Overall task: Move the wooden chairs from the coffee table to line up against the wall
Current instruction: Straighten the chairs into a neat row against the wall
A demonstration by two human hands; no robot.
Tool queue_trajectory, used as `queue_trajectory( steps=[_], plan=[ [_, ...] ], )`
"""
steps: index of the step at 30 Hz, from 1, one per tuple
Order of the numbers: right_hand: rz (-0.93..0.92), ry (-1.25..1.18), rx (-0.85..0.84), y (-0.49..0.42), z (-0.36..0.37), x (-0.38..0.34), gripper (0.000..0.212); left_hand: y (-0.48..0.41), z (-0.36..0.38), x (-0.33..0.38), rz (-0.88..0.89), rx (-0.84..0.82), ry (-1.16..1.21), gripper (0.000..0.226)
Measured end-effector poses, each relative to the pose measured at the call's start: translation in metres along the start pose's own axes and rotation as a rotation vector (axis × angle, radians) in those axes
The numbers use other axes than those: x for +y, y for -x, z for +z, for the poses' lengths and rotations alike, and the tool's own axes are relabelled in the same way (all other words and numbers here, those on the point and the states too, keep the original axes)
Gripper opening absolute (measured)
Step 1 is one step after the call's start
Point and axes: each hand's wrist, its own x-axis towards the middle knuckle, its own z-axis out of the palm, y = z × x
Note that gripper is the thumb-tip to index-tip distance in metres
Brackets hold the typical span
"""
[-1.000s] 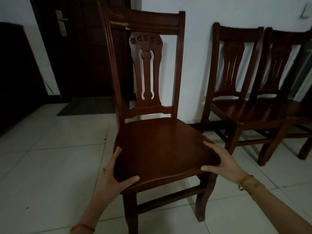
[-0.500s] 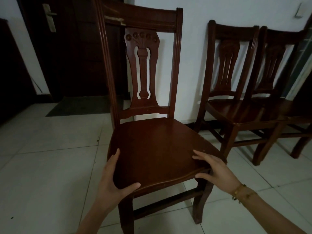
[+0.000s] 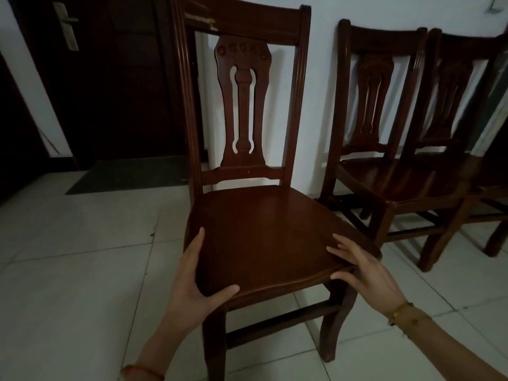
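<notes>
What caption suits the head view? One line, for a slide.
Left hand and right hand grip the front seat corners of a wooden chair, beside two chairs against the white wall.

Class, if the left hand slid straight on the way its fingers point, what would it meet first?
Most likely the back post on that side: the left hand grips the seat's edge, fingers pointing along it toward the rear. Depth is unclear; it might slip just past.

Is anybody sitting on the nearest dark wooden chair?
No, the dark wooden chair is unoccupied; left hand and right hand hold its seat.
</notes>
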Motion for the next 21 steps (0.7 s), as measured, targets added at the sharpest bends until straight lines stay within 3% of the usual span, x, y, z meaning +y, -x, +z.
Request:
queue_trajectory(
  steps=[11, 21],
  plan=[
    [0.071, 0.004, 0.078, -0.041, -0.007, 0.037, 0.089, -0.083, 0.023, -0.004, 0.020, -0.045, -0.051, 0.125],
    [0.019, 0.029, 0.134, -0.071, 0.020, 0.060, 0.096, -0.092, 0.021, -0.030, -0.043, -0.049, -0.083, 0.125]
  ],
)
